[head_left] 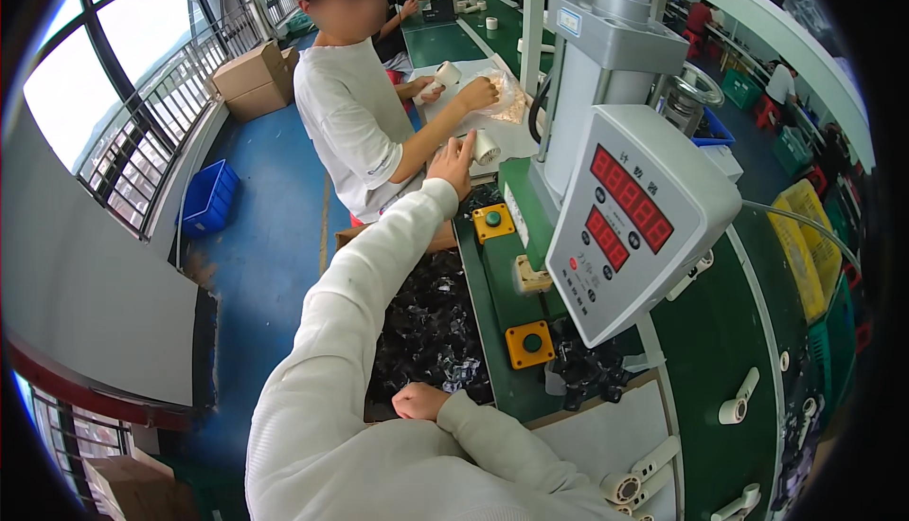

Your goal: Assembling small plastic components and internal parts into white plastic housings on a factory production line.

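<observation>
My left arm stretches far forward, and my left hand [452, 165] is closed around a white hair dryer body [486, 148] at the edge of a co-worker's work surface. Its round grille end points to the right. Close to my body, my right hand [419, 402] is curled into a fist over the near edge of a bin of small black parts [426, 317]; nothing shows in it. Right of the bin stands a press [606, 57] with a white counter box [634, 227]. A cream fixture block [532, 275] sits under it, between two yellow button boxes with green buttons [492, 220].
A co-worker in a white shirt [346, 123] holds a white dryer part [443, 77] and reaches into a clear plastic bag [509, 99]. Black parts [589, 367] lie beside the press. White dryers [734, 412] rest on the green bench at right. A blue crate [210, 197] stands on the floor.
</observation>
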{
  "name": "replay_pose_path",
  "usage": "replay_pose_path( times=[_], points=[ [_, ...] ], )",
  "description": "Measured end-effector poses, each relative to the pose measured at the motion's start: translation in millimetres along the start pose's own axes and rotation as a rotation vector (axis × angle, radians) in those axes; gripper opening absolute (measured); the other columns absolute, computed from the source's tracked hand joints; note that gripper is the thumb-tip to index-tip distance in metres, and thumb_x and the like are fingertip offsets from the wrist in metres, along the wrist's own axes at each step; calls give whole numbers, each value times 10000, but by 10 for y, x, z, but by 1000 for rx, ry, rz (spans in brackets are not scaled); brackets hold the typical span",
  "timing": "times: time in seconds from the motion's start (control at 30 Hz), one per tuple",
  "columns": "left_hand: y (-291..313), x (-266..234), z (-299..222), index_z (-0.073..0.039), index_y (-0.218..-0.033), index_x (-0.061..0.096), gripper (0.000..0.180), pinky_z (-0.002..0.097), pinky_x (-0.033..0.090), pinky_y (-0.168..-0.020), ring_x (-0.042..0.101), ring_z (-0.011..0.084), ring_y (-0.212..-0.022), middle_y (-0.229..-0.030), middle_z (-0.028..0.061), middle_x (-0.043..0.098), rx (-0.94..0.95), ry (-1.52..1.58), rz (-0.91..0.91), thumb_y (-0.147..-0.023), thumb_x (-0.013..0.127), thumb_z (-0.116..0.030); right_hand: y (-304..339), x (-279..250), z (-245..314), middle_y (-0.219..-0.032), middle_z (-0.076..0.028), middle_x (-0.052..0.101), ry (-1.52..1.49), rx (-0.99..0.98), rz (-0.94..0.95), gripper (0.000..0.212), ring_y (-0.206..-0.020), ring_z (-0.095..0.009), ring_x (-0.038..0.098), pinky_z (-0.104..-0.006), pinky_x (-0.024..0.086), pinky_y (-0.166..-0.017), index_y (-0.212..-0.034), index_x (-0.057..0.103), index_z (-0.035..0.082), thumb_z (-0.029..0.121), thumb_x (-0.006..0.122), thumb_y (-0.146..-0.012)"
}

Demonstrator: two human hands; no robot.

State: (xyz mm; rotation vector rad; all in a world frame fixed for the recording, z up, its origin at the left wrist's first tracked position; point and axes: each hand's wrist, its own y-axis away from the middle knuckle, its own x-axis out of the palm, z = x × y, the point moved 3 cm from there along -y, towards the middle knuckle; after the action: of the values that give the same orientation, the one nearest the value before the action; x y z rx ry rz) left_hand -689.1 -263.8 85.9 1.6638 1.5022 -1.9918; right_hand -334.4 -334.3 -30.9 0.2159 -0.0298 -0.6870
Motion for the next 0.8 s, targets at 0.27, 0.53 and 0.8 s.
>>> replay_pose_path(
  times=[0.27, 0.53, 0.8],
  points=[
    [-501, 768, 255, -185, -1446, 251, 632, 357, 435, -732, 525, 285, -871, -1061, 125, 447, -81, -189, 148, -863, 489, -143, 40, 6, 61, -605, 3, 520, -52, 47, -61, 274, -604, -157, 439, -303, 388, -601, -657, 564, 49, 242, 461, -822],
    [-689, 1116, 107, -314, -1428, 300, 578, 366, 393, -756, 472, 261, -904, -1095, 106, 422, -278, 40, 485, -888, 468, -196, -213, 148, -498, -641, 0, 527, -167, -37, -195, 298, -631, -150, 450, -291, 393, -622, -713, 576, 46, 272, 475, -880],
    [-459, 1061, -34, -383, -1400, 341, 563, 398, 383, -855, 432, 271, -1027, -1187, 93, 403, -111, 13, 206, -882, 480, -209, -185, 63, -400, -640, 4, 532, -115, -106, -188, 281, -626, -140, 444, -283, 392, -615, -718, 587, 35, 242, 487, -880]
  ],
)
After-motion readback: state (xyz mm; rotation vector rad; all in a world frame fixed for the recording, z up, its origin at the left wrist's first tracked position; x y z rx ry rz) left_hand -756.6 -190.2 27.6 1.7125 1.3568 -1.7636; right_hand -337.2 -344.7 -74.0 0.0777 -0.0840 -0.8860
